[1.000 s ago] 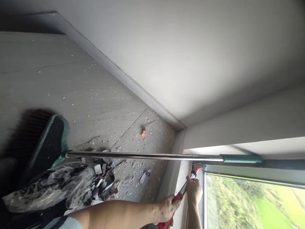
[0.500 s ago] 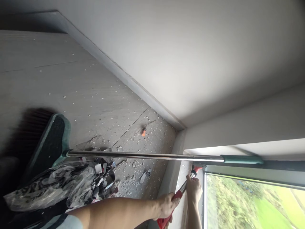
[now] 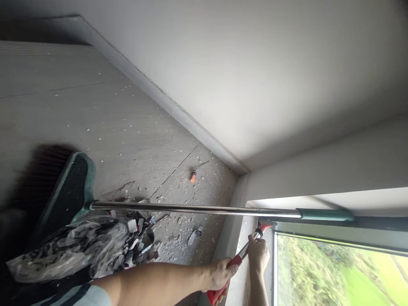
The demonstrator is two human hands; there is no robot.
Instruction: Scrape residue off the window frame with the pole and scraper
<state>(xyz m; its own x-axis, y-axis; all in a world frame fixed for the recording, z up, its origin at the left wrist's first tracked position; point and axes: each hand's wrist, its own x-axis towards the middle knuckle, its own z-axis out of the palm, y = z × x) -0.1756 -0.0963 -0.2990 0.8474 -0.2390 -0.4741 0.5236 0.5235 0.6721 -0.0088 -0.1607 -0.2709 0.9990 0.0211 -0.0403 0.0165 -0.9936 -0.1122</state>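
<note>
A scraper (image 3: 244, 250) with a red handle, a metal shaft and a red head is held in both hands. My left hand (image 3: 220, 275) is wrapped round its red handle. Farther up, my right hand (image 3: 259, 253) grips the metal shaft just below the head. The scraper's head rests at the window sill (image 3: 241, 272), beside the window frame; its blade is hard to make out. Just above the head in the picture runs the metal pole of a broom (image 3: 197, 208), which neither hand touches.
A crumpled clear plastic bag (image 3: 73, 248) and scraps lie by the broom's bristles. White crumbs and a small orange-and-black piece (image 3: 193, 177) are scattered over the grey floor (image 3: 105, 106). A pale wall (image 3: 223, 85) meets the window (image 3: 318, 267), with greenery outside.
Both hands have shifted slightly to the left in the picture, and the scraper's handle end has swung a little left. The head stays near the same spot. The broom has not moved.
</note>
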